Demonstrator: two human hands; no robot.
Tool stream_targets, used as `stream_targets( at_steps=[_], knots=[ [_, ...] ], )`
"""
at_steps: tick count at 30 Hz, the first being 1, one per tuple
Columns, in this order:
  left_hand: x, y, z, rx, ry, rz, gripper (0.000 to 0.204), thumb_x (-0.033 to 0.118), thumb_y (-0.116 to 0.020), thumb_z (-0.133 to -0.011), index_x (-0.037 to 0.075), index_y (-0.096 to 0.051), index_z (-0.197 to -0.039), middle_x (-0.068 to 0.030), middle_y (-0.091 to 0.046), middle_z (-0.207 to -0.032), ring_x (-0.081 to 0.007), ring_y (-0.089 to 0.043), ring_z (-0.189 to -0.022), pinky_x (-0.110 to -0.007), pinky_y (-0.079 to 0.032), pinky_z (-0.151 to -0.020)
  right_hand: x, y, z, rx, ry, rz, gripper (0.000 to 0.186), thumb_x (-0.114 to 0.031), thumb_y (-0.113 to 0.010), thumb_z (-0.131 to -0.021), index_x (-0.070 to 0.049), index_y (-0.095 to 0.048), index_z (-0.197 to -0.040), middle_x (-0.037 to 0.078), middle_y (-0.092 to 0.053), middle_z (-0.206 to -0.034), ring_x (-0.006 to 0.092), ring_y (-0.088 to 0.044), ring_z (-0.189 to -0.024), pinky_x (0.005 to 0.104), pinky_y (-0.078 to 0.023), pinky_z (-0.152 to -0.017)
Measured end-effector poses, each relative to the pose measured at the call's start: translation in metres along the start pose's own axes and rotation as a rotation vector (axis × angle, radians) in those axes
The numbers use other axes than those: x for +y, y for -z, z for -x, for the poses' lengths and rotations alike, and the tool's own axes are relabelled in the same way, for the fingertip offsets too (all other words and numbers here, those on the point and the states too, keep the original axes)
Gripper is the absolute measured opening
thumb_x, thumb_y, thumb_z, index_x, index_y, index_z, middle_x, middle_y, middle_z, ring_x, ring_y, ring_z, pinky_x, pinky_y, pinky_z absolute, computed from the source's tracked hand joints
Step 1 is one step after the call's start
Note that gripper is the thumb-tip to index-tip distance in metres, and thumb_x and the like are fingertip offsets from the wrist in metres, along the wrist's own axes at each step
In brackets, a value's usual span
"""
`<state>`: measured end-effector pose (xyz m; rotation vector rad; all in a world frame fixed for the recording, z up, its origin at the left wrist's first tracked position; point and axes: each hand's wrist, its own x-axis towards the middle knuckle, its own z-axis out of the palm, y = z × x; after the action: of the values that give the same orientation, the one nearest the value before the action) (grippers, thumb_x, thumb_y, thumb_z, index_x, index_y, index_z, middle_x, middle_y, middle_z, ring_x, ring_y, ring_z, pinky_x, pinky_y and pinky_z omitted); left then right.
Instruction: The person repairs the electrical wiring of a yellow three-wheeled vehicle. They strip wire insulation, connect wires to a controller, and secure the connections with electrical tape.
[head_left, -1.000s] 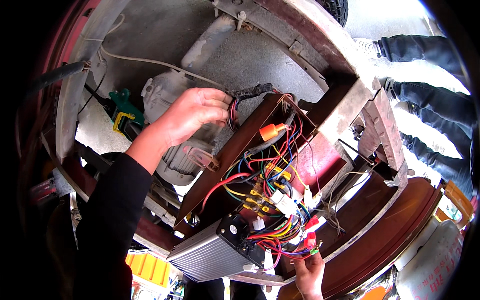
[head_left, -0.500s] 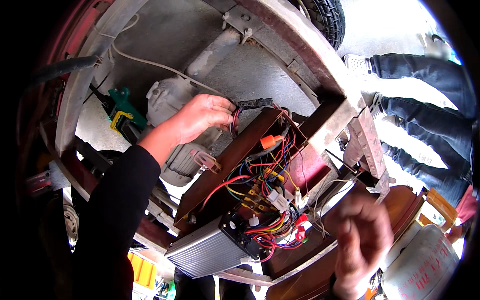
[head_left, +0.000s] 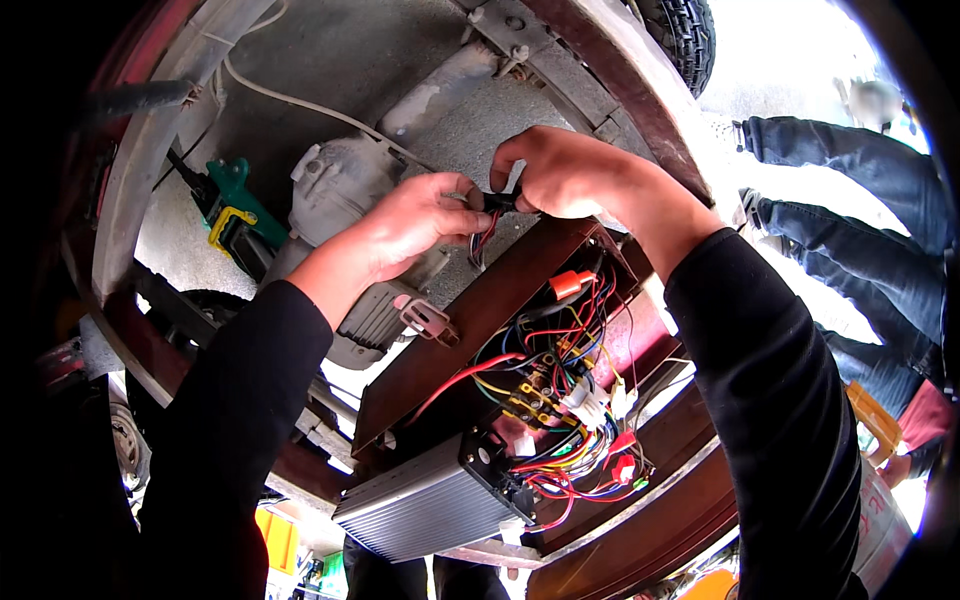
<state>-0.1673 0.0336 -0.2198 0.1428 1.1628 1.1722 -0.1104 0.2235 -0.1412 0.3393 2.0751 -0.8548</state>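
Observation:
Both my hands meet over a black-wrapped wire bundle [head_left: 498, 201] above the far end of a brown metal box [head_left: 470, 322]. My left hand [head_left: 425, 222] pinches the bundle where thin coloured wires [head_left: 485, 242] hang out of the wrapping. Just to its right, my right hand [head_left: 565, 172] has its fingers closed on the black wrapping; its fingertips are partly hidden. Inside the box lies a tangle of coloured wires [head_left: 570, 345] with white connectors [head_left: 588, 402] and an orange-red plug [head_left: 570, 284]. A finned silver controller [head_left: 425, 500] rests at the box's near end.
A steel frame [head_left: 630, 75] surrounds the work. Below it sit a grey motor housing [head_left: 345, 185] and a green-and-yellow tool [head_left: 240, 215]. A pale cable [head_left: 300, 103] crosses the upper left. A tyre [head_left: 685, 45] and people's jeans-clad legs [head_left: 850, 220] are at the right.
My right hand has moved from the lower right up to the wire bundle beside my left hand and closed on it. The left hand keeps hold of the wires. The view has shifted slightly.

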Motion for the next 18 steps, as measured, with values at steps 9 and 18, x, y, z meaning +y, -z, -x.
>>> stream_targets(
  at_steps=[9, 18],
  knots=[
    [0.006, -0.022, 0.017, 0.211, -0.334, -0.753, 0.014, 0.004, -0.068, -0.084, 0.0, -0.059, -0.094, -0.0081, -0.069, -0.074, -0.0108, -0.065, -0.068, -0.029, -0.049, -0.064, 0.014, -0.005, 0.004, 0.041, -0.013, -0.257, 0.023, -0.002, -0.06, -0.079, -0.003, -0.069, -0.099, 0.013, -0.068, -0.089, 0.0224, -0.062, -0.085, 0.0352, -0.048, -0.073],
    [0.008, -0.015, 0.01, 0.193, -0.408, -0.911, 0.013, 0.003, -0.066, -0.083, -0.003, -0.058, -0.092, -0.0148, -0.07, -0.076, -0.0216, -0.068, -0.067, -0.031, -0.05, -0.064, 0.013, -0.007, 0.006, 0.042, -0.077, -0.274, 0.022, -0.008, -0.068, -0.081, -0.004, -0.069, -0.103, 0.011, -0.068, -0.093, 0.0224, -0.062, -0.091, 0.0338, -0.048, -0.081]
  ],
)
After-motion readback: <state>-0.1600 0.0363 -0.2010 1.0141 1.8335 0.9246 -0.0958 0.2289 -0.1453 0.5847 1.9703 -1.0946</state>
